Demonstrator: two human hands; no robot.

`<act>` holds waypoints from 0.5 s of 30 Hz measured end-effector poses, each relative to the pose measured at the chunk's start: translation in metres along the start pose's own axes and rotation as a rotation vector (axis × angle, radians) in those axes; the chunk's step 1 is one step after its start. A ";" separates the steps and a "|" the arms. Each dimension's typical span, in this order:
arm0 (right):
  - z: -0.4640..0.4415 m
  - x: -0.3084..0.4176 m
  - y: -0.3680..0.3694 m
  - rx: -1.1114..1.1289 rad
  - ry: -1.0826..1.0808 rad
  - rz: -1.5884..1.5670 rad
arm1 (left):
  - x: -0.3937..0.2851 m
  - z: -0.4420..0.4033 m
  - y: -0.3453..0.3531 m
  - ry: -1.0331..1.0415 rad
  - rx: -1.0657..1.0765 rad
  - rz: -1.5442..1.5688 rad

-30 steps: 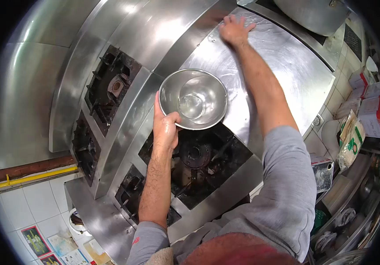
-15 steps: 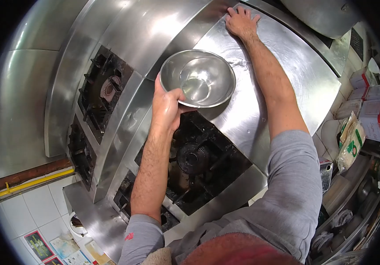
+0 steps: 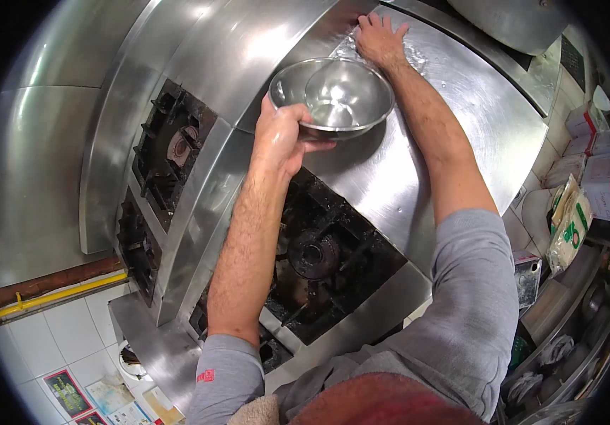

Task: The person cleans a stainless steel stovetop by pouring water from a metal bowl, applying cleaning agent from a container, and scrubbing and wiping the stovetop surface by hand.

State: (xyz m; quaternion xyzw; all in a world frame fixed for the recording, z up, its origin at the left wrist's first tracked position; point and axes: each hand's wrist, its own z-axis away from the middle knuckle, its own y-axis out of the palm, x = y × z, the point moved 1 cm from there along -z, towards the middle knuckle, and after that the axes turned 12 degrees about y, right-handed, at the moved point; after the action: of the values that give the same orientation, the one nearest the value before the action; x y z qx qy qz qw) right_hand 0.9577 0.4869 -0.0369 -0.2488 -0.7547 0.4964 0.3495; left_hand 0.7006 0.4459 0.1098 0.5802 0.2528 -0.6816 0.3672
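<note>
My left hand (image 3: 281, 138) is wrapped round the near-left rim of a shiny steel mixing bowl (image 3: 347, 99). The bowl is held tilted over the steel worktop (image 3: 482, 134), its inside facing me. Whether liquid lies in the bowl I cannot tell. At the far end of the worktop my right hand (image 3: 381, 41) rests with its fingers spread, nothing in its grasp. Clear water (image 3: 413, 60) glistens on the steel around that hand.
Below the bowl sits a black gas burner grate (image 3: 315, 251). More burners (image 3: 177, 145) stand to the left behind a raised steel ledge. A large pot (image 3: 510, 21) is at the top right. Boxes (image 3: 602, 177) and a plastic packet (image 3: 569, 227) line the right side.
The bowl and my left hand have moved up and to the right, and the bowl's tilt has changed. Water has spread around my right hand, which has shifted slightly left and down.
</note>
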 end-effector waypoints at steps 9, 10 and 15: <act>-0.037 -0.011 -0.020 0.058 0.343 -0.052 | 0.017 0.036 -0.017 -0.058 -0.038 0.015; -0.036 -0.010 -0.016 0.040 0.328 -0.002 | 0.018 0.039 -0.018 -0.074 -0.052 0.021; -0.015 -0.039 -0.010 0.078 0.304 0.156 | 0.023 0.049 -0.015 -0.058 -0.033 -0.041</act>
State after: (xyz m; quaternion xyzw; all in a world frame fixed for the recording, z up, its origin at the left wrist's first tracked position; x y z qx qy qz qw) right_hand 0.9934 0.4632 -0.0343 -0.3651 -0.6518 0.5076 0.4292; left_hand 0.6574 0.4122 0.0957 0.5486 0.2649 -0.7016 0.3696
